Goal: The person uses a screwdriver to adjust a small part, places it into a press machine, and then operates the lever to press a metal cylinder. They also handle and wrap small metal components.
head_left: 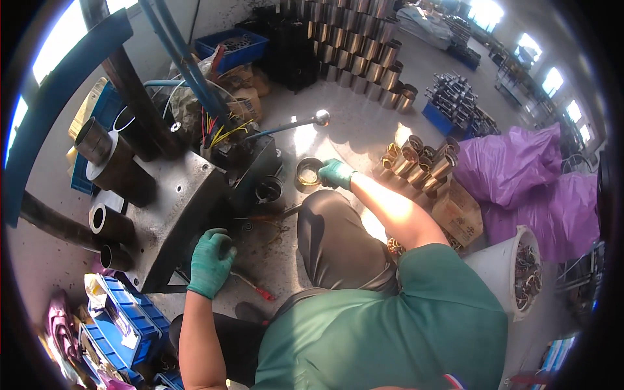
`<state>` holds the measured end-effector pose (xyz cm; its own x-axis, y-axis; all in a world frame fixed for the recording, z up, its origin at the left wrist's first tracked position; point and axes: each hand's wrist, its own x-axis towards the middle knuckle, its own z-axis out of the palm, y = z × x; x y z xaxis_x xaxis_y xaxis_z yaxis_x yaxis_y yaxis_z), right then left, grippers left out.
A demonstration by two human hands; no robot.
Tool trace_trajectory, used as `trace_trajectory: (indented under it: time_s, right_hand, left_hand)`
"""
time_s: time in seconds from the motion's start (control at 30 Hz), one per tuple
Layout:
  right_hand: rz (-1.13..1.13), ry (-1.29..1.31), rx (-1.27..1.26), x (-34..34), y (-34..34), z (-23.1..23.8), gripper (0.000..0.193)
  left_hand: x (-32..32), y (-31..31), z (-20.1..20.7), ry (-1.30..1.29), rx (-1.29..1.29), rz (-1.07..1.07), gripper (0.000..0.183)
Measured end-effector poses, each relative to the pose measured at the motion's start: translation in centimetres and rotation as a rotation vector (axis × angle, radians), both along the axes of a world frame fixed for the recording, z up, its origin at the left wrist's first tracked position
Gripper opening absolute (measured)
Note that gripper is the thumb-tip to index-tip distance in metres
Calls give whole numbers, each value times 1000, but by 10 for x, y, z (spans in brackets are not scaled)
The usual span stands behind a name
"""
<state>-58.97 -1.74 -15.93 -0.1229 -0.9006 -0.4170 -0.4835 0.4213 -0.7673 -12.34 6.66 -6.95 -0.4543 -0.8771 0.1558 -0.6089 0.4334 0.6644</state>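
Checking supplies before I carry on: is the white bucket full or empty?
Not empty: many small coppery parts show inside the white bucket. How deep they go, I cannot tell.

Illegible print (pixel 463 227) on brown cardboard (pixel 452 207)

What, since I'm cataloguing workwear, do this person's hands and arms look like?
The left hand and right hand wear matching green gloves ending around the wrists. Both forearms are bare. The right sleeve is short and green; no left sleeve shows.
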Motion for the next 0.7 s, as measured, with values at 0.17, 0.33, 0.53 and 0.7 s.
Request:
trace_trajectory:
  time_s: [0.17, 0.33, 0.53, 0.7]
  right_hand:
    - [-669, -358, 2, -62, 86, -79, 14]
    - [-1055, -470, -159, -138, 145, -111, 14]
    - [-1304, -323, -740, -232, 108, -136, 34]
    - [-1585, -78, -891, -433, 111, -104, 22]
  left_hand:
    - [8, 35, -30, -122, 84, -188, 14]
    - [5, 33, -66, -372, 137, -344, 15]
    - [8, 28, -56, -223, 280, -79, 19]
    - [-5, -6, -83, -368, 239, -154, 25]
